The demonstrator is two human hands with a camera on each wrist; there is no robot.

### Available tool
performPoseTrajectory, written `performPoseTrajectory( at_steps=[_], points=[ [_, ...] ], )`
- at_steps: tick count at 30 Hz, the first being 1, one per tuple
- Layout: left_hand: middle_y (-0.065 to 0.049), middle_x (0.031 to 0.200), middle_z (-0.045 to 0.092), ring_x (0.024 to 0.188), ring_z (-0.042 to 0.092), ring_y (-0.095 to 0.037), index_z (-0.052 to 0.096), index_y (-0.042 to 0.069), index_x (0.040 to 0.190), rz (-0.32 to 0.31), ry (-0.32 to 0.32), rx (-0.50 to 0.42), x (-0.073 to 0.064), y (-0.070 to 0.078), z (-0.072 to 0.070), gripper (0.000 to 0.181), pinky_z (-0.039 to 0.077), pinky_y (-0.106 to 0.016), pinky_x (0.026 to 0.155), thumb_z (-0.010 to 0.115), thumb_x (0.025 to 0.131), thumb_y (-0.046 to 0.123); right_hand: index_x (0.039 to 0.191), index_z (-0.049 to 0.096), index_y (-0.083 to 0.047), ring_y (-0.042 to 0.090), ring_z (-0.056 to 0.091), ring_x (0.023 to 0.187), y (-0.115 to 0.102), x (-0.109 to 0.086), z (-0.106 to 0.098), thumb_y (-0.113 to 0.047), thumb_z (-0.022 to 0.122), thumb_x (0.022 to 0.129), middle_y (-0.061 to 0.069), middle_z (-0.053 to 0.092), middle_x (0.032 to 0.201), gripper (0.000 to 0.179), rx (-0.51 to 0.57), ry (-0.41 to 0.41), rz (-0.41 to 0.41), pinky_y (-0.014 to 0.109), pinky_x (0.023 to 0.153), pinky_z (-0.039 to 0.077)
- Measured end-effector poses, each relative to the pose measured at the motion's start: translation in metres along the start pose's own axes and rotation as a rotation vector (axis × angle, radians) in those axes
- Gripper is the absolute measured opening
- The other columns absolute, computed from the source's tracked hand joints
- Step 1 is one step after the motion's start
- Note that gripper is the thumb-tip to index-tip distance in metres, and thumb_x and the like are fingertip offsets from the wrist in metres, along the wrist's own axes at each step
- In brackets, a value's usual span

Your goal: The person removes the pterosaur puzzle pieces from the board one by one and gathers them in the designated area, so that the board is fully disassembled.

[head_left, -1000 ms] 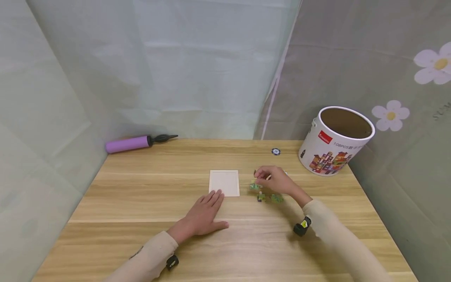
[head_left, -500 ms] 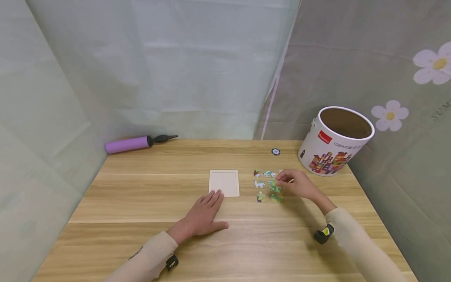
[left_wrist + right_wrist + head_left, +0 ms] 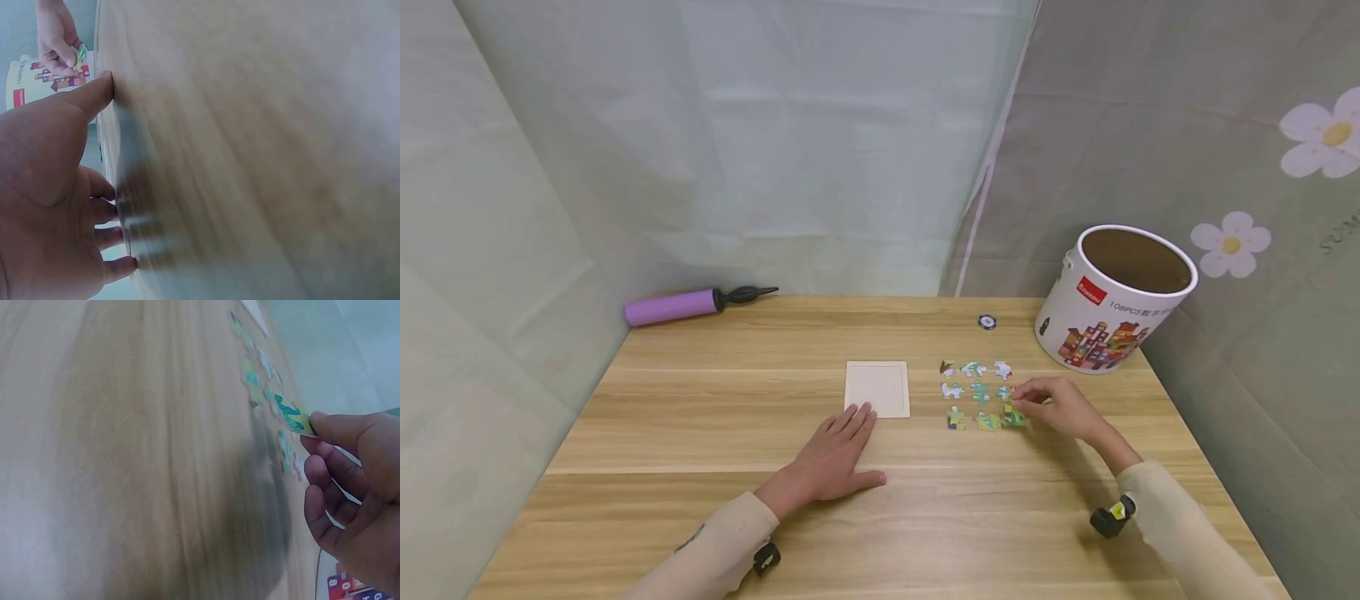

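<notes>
My left hand point(image 3: 833, 461) lies flat with fingers extended, its fingertips on the near edge of a square pale wooden puzzle tray point(image 3: 877, 387). To the right, my right hand point(image 3: 1060, 407) pinches a green jigsaw piece point(image 3: 292, 417) between thumb and index finger. In the right wrist view the piece is held tilted, its green picture showing, while the other fingers curl loosely beneath. Several loose jigsaw pieces point(image 3: 973, 369) lie in rough rows on the table, just left of this hand. The held piece overlaps the right end of the nearest row in the head view.
A white lidless bucket point(image 3: 1097, 325) with printed block pictures stands at the back right. A round dark chip point(image 3: 987, 322) lies near the back edge. At the back left is a purple hand pump point(image 3: 673, 308) with a black nozzle. Cloth curtains point(image 3: 820, 150) hang behind the wooden table.
My right hand has moved right and slightly nearer, carrying the green jigsaw piece from over the left pieces past the row's right end, uncovering the others. My left hand has stayed put.
</notes>
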State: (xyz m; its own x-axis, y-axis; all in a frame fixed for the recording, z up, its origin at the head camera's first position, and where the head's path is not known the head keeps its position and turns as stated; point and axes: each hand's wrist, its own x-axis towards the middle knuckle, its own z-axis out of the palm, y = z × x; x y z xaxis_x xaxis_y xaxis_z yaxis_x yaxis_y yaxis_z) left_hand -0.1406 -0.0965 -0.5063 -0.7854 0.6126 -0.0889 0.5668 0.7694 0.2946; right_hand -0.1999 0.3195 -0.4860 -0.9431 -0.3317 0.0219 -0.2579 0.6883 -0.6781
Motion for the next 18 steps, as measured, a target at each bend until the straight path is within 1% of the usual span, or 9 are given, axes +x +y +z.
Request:
performPoseTrajectory(
  at_steps=[3, 8, 13, 18],
  points=[
    [-0.021, 0.166, 0.025, 0.153, 0.024, -0.039, 0.028, -0.004, 0.158, 0.002, 0.007, 0.01, 0.0, 0.0, 0.001, 0.095, 0.027, -0.057, 0.119, 0.056, 0.097, 0.063, 0.099, 0.078, -0.011, 0.009, 0.065, 0.084, 0.004, -0.004, 0.001, -0.016, 0.074, 0.094, -0.001, 0.075, 0.094, 0.007, 0.003, -0.001, 0.006, 0.027, 0.078, 0.054],
    [-0.021, 0.166, 0.025, 0.153, 0.024, -0.04, 0.028, -0.004, 0.158, 0.002, 0.009, -0.001, 0.0, -0.001, 0.002, 0.095, 0.028, -0.057, 0.119, 0.056, 0.097, 0.062, 0.098, 0.079, -0.012, 0.011, 0.066, 0.087, 0.007, -0.007, 0.003, -0.016, 0.075, 0.094, 0.003, 0.076, 0.102, 0.007, -0.007, 0.001, 0.027, 0.03, 0.082, 0.054],
    [-0.02, 0.167, 0.024, 0.154, 0.024, -0.039, 0.028, -0.004, 0.159, 0.001, 0.003, 0.001, 0.0, -0.001, 0.002, 0.095, 0.027, -0.057, 0.119, 0.055, 0.097, 0.063, 0.098, 0.079, -0.014, 0.01, 0.066, 0.087, 0.011, -0.008, 0.007, -0.017, 0.075, 0.093, -0.001, 0.075, 0.097, 0.007, -0.025, -0.006, 0.057, 0.031, 0.083, 0.053],
    [-0.02, 0.167, 0.024, 0.154, 0.023, -0.039, 0.028, -0.004, 0.159, -0.001, -0.002, 0.001, 0.0, -0.001, 0.001, 0.095, 0.027, -0.057, 0.12, 0.055, 0.097, 0.063, 0.098, 0.079, -0.014, 0.012, 0.065, 0.086, 0.013, -0.008, 0.008, -0.016, 0.075, 0.094, -0.002, 0.075, 0.094, 0.007, -0.034, -0.011, 0.045, 0.032, 0.082, 0.053]
  ],
)
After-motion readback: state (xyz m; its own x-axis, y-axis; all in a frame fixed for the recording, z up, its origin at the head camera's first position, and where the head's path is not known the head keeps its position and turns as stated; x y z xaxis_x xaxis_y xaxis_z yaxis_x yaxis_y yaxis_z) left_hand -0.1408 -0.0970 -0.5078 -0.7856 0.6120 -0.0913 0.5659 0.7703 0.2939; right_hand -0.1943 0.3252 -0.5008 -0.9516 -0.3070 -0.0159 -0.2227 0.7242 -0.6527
